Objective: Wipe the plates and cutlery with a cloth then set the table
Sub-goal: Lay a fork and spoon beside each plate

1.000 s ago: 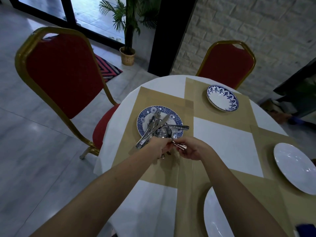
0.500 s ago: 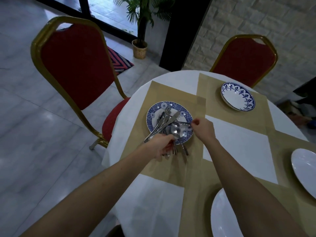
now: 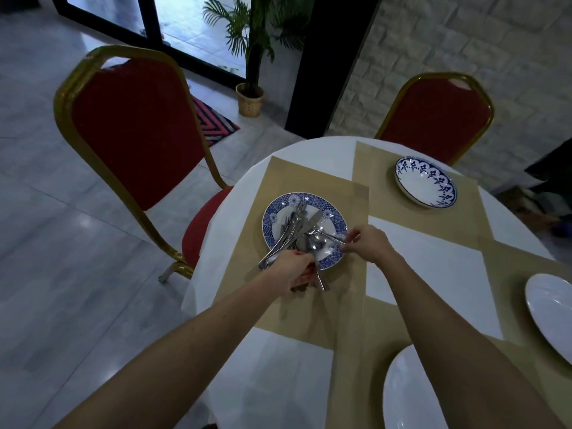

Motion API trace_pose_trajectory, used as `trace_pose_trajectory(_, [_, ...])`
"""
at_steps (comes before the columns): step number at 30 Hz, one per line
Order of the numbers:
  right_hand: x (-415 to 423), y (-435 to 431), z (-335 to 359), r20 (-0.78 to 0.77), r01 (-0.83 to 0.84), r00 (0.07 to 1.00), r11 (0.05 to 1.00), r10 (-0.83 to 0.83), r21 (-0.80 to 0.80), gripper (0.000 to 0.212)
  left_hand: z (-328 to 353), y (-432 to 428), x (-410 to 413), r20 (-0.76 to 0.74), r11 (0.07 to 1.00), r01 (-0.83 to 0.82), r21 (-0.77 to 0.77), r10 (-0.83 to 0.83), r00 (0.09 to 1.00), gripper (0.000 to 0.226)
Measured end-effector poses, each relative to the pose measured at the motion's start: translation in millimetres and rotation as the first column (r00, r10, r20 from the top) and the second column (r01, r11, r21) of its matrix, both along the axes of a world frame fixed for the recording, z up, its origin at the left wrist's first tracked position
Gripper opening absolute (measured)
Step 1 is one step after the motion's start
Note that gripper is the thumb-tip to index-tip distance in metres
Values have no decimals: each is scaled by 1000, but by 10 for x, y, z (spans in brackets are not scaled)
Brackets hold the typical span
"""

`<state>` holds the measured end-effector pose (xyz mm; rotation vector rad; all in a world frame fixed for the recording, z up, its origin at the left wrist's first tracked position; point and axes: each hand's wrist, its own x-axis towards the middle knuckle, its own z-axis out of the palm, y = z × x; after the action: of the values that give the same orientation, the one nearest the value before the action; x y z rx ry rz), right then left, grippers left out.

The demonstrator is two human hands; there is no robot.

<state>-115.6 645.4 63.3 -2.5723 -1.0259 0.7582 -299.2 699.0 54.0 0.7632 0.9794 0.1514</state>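
Steel cutlery is lying in a crossed heap on the blue patterned plate, which is sitting on a tan placemat near the left edge of the round table. The left hand is curling its fingers round several handles at the plate's near rim. The right hand is pinching one spoon by its handle, thumb against fingertips, over the plate's right rim. A blue-edged bowl is sitting on the far mat.

Grey glossy tile floor. Red-padded, gold-framed left chair & back chair. White stone wall on rt, dark pillar, glass doors, potted palm, striped rug. Dim light.
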Motion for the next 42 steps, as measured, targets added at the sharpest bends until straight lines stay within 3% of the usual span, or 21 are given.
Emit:
trace_pose_trajectory(4, [32,-119,46,-247,198,954,976,-172,88,15,58,-24,10,1,999,-37,-22,37,999,16])
trace_pose_trajectory(11, [26,-362,14,-364,464,845,875,-392,135,13,80,-35,2,-17,1000,-20,-9,20,1000,17])
trace_pose_trajectory(21, [-248,-459,-65,-536,651,684,745,-494,144,18,94,-102,-27,-4,999,23,25,-23,1000,16])
trace_pose_trajectory(25, [-397,-397,-142,-439,601,753,785,-491,153,23,97,-80,-61,-22,996,49,74,-47,999,13])
trace_pose_trajectory(28, [-464,-353,-131,-306,477,854,869,-421,136,29,129,-7,-126,-22,987,29,156,-26,999,7])
trace_pose_trajectory(31, [-536,-302,-116,25,328,943,940,-331,92,35,160,153,-243,-61,968,-23,250,39,997,9])
trace_pose_trajectory(33, [-658,-276,-98,230,196,947,970,-225,143,29,159,265,-337,-108,958,-50,281,84,991,10])
trace_pose_trajectory(36, [-873,-190,-111,192,49,976,960,-105,275,14,84,382,-442,-168,947,-78,311,136,976,16])
trace_pose_trajectory(39, [-1047,-78,-167,92,-33,996,989,20,142,19,-8,390,-494,-196,941,-72,331,144,970,18])
trace_pose_trajectory(42, [-1109,-9,-220,145,-37,989,999,32,33,28,-12,346,-503,-168,947,-76,312,133,977,11])
